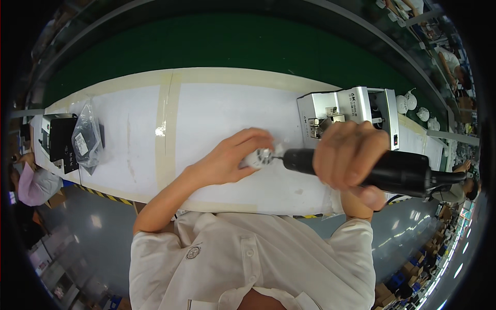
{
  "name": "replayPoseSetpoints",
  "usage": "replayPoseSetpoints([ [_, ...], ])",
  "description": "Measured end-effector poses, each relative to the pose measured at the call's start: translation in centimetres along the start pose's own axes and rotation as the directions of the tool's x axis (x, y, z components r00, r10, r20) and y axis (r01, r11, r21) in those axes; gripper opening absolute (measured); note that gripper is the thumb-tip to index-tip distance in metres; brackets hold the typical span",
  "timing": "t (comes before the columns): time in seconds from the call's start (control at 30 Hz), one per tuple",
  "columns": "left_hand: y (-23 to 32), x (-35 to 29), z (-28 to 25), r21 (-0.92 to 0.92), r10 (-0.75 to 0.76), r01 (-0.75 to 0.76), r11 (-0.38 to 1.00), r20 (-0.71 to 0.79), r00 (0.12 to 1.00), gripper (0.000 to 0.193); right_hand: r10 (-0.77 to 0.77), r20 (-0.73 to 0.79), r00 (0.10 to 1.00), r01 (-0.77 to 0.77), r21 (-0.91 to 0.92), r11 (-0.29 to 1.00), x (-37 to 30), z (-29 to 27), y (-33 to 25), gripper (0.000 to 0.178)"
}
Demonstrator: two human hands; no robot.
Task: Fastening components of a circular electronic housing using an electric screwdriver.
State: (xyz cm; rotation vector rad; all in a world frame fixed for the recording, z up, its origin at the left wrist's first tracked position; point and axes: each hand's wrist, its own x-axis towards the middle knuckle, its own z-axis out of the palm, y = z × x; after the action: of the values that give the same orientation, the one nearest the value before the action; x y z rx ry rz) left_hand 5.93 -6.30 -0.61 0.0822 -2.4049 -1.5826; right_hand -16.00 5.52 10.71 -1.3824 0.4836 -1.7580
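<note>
In the middle of the table, my left hand (222, 157) has its fingers closed round a small white rounded part (253, 159) with a silvery ribbed end facing right. My right hand (351, 157) is wrapped round a black electric screwdriver (400, 170), held level with its cord leaving to the right. The thin bit points left at the part's silvery end. Whether the tip touches it, I cannot tell. Just beyond my right hand stands a silver screw feeder (354, 106), partly hidden by that hand.
The white-covered table (217, 108) has yellowish tape along its edges and across it. At the left lie a clear plastic bag (88, 139) with something dark and a black-and-silver device (59, 137). Several white round parts (408, 102) sit behind the feeder on a green surface. Other people work at both sides.
</note>
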Motion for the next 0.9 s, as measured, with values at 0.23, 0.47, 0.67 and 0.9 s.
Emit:
replayPoseSetpoints([
  [0.23,3.9,-13.7,-15.1,-0.373,-0.369,0.627,0.684,0.565,0.738,0.047,-0.238,-0.130,0.963,0.227,-0.094,0.969,-1.4,-3.3,-9.1,0.026],
  [0.47,4.2,-16.9,-14.9,-0.765,-0.394,0.403,0.502,0.212,0.894,0.038,-0.289,-0.248,0.925,0.262,-0.135,0.955,-1.6,-3.8,-10.8,0.026],
  [0.67,2.1,-2.4,-10.5,-0.495,-0.434,0.327,0.805,-0.115,0.894,0.029,-0.419,-0.199,0.886,0.357,-0.284,0.890,-2.6,-2.7,-14.6,0.026],
  [0.9,2.0,17.1,-5.2,-0.449,-0.296,0.230,0.863,-0.083,0.951,0.032,-0.566,-0.164,0.808,0.482,-0.368,0.795,-5.2,-2.3,-19.1,0.024],
])
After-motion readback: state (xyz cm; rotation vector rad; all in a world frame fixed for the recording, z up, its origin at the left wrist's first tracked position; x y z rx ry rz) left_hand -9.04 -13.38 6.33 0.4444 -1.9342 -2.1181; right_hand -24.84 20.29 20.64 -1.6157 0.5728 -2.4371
